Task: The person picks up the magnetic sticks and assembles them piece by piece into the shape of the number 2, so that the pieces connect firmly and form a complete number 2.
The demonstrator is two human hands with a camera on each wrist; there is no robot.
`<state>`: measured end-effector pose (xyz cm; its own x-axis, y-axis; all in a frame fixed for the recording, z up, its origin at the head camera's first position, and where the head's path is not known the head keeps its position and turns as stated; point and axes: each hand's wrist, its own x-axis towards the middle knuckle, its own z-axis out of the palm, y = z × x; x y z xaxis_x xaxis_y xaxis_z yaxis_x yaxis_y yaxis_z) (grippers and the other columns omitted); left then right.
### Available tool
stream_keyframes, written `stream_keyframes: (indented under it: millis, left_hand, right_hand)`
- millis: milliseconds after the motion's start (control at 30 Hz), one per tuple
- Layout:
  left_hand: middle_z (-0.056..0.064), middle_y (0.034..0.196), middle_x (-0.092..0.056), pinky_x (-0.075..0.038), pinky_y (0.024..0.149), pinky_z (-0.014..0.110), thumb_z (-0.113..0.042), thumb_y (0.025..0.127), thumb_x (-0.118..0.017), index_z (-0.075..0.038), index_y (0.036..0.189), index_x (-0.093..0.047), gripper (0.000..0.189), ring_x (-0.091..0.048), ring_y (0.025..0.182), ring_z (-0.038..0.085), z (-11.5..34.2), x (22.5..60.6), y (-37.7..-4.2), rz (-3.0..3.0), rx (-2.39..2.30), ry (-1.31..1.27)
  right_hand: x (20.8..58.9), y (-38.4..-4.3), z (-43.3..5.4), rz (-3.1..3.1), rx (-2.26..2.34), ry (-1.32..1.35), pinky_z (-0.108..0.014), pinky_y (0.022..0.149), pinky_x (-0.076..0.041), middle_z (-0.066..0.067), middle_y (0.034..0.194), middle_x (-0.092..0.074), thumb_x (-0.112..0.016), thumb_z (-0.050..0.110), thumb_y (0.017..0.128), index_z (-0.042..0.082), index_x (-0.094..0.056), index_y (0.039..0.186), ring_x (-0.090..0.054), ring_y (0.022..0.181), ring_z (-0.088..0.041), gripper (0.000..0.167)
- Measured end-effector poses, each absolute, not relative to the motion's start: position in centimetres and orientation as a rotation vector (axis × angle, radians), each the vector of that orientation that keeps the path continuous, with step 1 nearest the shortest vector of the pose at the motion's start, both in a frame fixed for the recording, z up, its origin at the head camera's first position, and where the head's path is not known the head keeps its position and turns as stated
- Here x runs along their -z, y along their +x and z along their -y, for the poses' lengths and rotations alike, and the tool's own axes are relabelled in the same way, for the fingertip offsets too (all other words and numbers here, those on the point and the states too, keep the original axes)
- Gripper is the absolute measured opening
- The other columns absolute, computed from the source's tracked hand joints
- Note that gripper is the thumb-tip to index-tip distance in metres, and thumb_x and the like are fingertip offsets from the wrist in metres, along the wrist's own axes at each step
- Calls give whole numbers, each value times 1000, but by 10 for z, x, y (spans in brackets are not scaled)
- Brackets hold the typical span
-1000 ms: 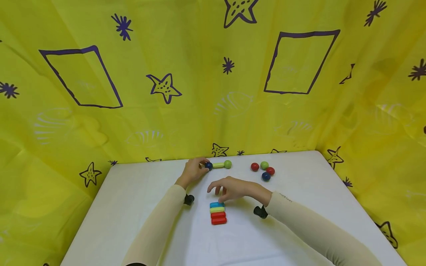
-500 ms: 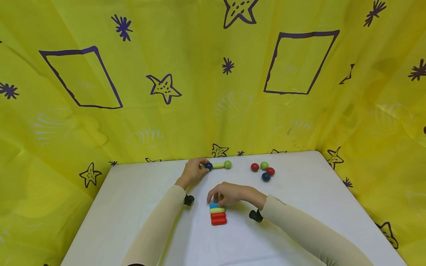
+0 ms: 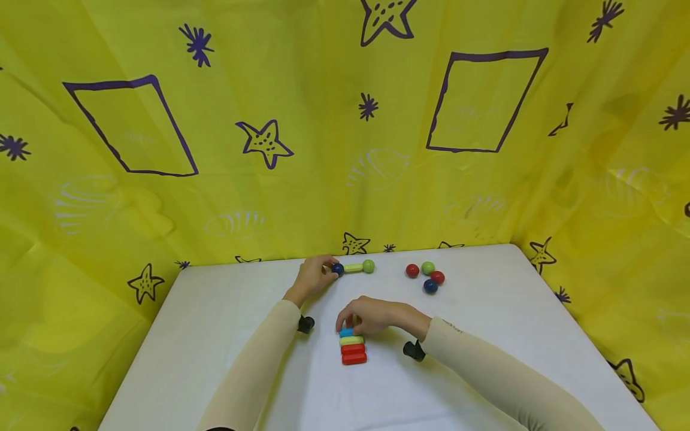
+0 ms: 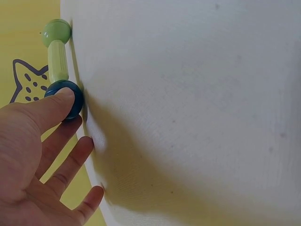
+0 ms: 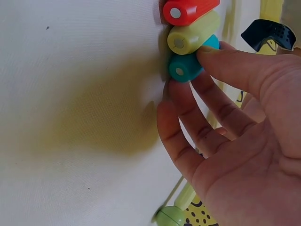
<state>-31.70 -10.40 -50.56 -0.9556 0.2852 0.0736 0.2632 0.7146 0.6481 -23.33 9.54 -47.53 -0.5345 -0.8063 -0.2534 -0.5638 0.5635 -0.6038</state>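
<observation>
On the table (image 3: pixel 215 317), hands (image 3: pixel 312 278) (image 3: pixel 372 314) pinch a navy ball (image 3: pixel 338 270) and blue rod (image 3: pixel 347 332).

Right hand (image 3: pixel 372 314) has been lowered since 1.0 s ago, its fingertips brought down to the blue bar (image 3: pixel 347 332) | blue bar is now pinched between thumb and fingers | right sleeve (image 3: pixel 501 371) and black wrist camera (image 3: pixel 414 351) have been shifted slightly leftward and nearer the wearer

Light is soft; the right wrist view shows a shadow (image 5: pixel 106 108) (fuzzy-edged) at nine o'clock from the right hand (image 5: pixel 247 153).
</observation>
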Motion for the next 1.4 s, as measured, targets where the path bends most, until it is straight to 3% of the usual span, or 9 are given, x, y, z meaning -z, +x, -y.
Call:
stream_keyframes:
  millis: [300, 633, 1067, 1233, 1400]
  left_hand:
    - [8, 112, -74, -46, 92, 47, -13, 93, -76, -11, 118, -73, 25, -61, 95, 26, 104, 506, -316, -2884, -1070, 509]
    - [9, 116, -74, -51, 90, 45, -13, 94, -75, -12, 120, -72, 26, -63, 97, 26, 104, 506, -316, -2872, -1066, 490]
    - [10, 116, -74, -51, 90, 46, -14, 94, -76, -11, 121, -72, 27, -64, 96, 26, 104, 503, -316, -2877, -1060, 495]
    - [9, 114, -74, -51, 90, 45, -14, 94, -76, -10, 120, -73, 27, -64, 95, 26, 104, 503, -316, -2879, -1063, 504]
    - [9, 114, -74, -51, 90, 45, -13, 93, -76, -10, 120, -73, 27, -64, 95, 26, 103, 502, -315, -2876, -1067, 503]
  right_hand:
    - [473, -229, -92, -2328, 576, -1099, -22, 84, -50, 2, 100, -69, -70, 2, 95, 16, -74, 113, -57, 86, -8, 23]
    - [467, -227, -91, -2348, 557, -1082, -24, 84, -51, 2, 101, -71, -71, 4, 95, 19, -73, 107, -59, 84, -8, 20]
    - [468, -240, -122, -2268, 890, -1079, -27, 84, -53, 1, 101, -74, -70, 7, 96, 14, -75, 107, -64, 91, -13, 14]
    - [474, -241, -136, -2253, 1001, -1035, -27, 82, -55, 1, 102, -73, -69, 3, 95, 13, -75, 108, -65, 92, -14, 17]
    - [481, -241, -148, -2247, 1132, -889, -32, 67, -56, -1, 103, -72, -69, 2, 95, 14, -75, 109, -67, 83, -19, 19]
